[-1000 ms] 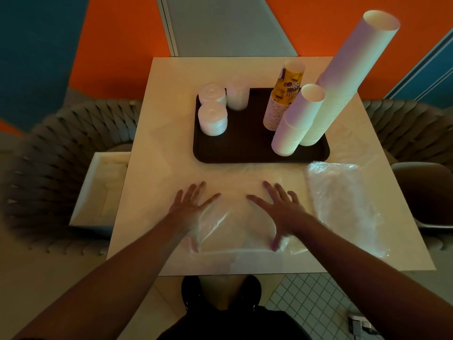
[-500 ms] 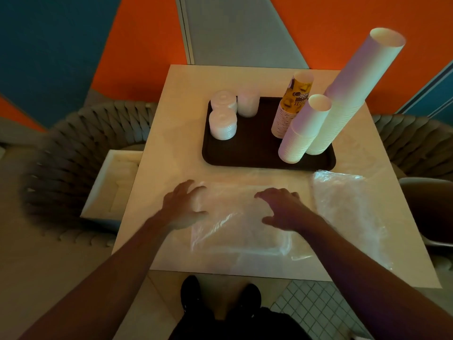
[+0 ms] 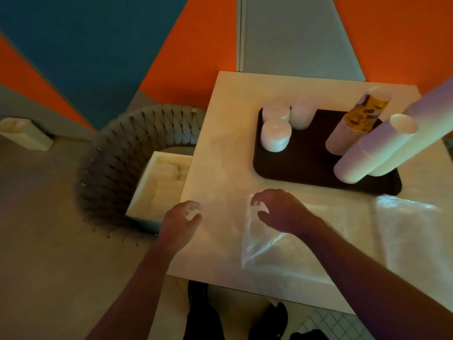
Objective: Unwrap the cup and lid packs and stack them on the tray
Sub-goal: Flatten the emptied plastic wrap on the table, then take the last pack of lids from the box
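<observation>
Though upright, cup stacks (image 3: 382, 146) right-leaning.

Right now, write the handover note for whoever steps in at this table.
Left hand: curled, empty, at the table's left edge.
Right hand: curled over the flat plastic wrapper, grip unclear.
On the tray: three lid stacks, printed cup stack, two white cup stacks.
Second wrapper lies at right.
Done: no wrapped packs visible; cups and lids stacked.
Left: probably clearing the wrappers.
</observation>
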The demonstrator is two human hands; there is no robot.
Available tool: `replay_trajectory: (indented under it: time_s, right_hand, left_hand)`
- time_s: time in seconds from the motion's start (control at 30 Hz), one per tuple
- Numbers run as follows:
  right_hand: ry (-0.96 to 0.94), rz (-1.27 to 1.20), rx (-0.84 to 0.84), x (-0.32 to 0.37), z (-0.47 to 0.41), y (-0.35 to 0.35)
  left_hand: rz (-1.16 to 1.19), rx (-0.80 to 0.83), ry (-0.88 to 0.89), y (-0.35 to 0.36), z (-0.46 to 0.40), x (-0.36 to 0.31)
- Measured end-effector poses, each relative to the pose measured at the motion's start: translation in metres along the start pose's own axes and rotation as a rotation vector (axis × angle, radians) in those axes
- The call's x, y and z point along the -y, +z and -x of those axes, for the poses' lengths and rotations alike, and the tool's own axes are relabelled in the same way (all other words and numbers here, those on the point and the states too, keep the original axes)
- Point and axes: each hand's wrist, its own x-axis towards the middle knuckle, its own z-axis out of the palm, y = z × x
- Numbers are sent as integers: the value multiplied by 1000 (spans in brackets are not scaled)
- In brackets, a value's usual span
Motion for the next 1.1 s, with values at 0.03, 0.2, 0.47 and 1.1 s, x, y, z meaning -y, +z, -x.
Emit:
replay_trajectory:
  time_s: [0.03,0.2,0.47,1.1]
  right_hand:
    - [-5,2,0,9,-7,2]
    - [-9,-39,-40,72,-79,32]
    - [128,48,-55,127,-170,79]
    - [230,257,-317,118,-230,106]
  left_hand:
    - [16,-9,-17,-5,-3,6]
    - [88,-56,-81,-48,-40,64]
    - [7,-11,-172,-83,-128,128]
    - [-275,223,-283,-17,-297,181]
